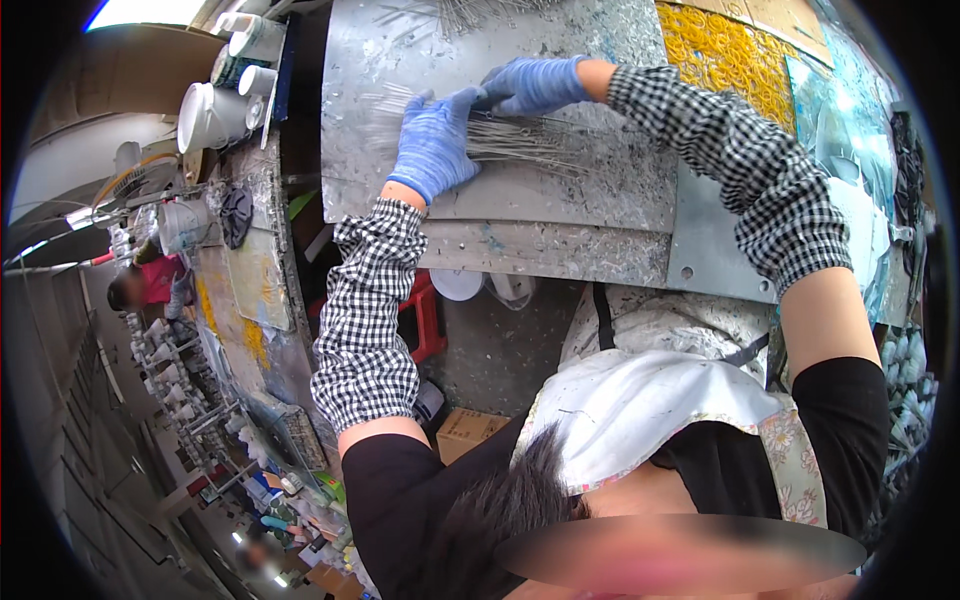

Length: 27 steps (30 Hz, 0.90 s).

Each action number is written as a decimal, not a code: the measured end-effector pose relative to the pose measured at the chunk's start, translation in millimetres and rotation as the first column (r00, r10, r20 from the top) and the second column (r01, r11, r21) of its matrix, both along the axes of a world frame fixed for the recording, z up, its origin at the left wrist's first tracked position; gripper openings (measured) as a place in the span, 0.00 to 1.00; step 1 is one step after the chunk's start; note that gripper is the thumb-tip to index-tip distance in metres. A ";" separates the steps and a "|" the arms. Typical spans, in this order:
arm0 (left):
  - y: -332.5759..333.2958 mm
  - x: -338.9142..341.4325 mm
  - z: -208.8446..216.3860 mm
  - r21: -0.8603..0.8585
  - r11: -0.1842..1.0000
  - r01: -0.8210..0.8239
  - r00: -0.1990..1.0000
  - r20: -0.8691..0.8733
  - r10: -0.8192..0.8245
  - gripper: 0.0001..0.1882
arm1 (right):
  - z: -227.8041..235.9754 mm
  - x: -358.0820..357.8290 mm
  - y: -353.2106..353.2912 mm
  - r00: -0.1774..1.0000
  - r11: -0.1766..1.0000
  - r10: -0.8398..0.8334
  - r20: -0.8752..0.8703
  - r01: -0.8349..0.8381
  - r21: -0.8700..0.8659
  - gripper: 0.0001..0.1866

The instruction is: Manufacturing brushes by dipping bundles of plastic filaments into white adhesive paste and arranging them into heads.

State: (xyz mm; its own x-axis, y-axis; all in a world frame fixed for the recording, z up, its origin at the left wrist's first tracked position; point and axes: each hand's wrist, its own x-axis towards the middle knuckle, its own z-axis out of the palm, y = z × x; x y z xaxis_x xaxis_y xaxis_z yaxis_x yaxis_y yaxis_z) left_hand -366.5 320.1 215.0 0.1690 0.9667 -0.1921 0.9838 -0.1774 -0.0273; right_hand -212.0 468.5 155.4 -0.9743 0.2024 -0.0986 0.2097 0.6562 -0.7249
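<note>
A loose bundle of thin metal wires lies across the grey metal tabletop. My left hand, in a blue knit glove, closes around its left part. Wire ends stick out past both sides of that hand, and those on the left are smeared by motion. Against the left fingertips, my gloved right hand bends its fingers down onto the far side of the bundle. Its fingertips are partly hidden. Farther back on the same tabletop is another pile of thin wires.
Yellow rings cover a board at the far right. White tubs stand at the far left beside a stained side bench. Below the table edge are a red stool and a cardboard box. Another person is at the left.
</note>
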 end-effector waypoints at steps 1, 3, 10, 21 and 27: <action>0.7 2.6 -4.0 0.069 0.996 0.062 0.998 -0.017 -0.061 0.49 | 2.5 8.4 0.5 0.999 1.000 0.028 -0.029 -0.028 0.003 0.19; -0.3 3.1 -9.6 0.043 0.997 0.057 0.998 -0.029 -0.056 0.48 | 19.6 29.9 -9.0 0.998 0.991 -0.054 -0.027 0.057 0.118 0.19; 2.3 10.5 -7.1 -0.132 0.991 -0.021 0.996 -0.093 0.009 0.26 | 41.6 151.6 -8.4 0.776 0.821 -0.563 -0.284 0.484 -0.304 0.21; 17.9 113.7 117.9 -0.049 0.993 0.106 0.013 0.999 0.048 0.18 | 198.7 145.3 -92.2 0.400 0.772 -0.617 -0.678 0.140 -0.620 0.57; 15.0 207.6 78.6 0.106 0.961 0.254 -0.272 0.962 -0.034 0.32 | 235.1 189.2 -123.5 0.514 0.815 -0.491 -0.703 0.556 -0.163 0.42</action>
State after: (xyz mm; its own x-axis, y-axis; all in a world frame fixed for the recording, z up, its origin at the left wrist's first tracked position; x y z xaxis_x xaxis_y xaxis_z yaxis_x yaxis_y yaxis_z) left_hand -158.9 335.0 293.6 0.3782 0.8709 0.3140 -0.2875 -0.2119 0.9340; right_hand -22.8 345.0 390.5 -0.4529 0.6739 0.5838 -0.0004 0.6546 -0.7560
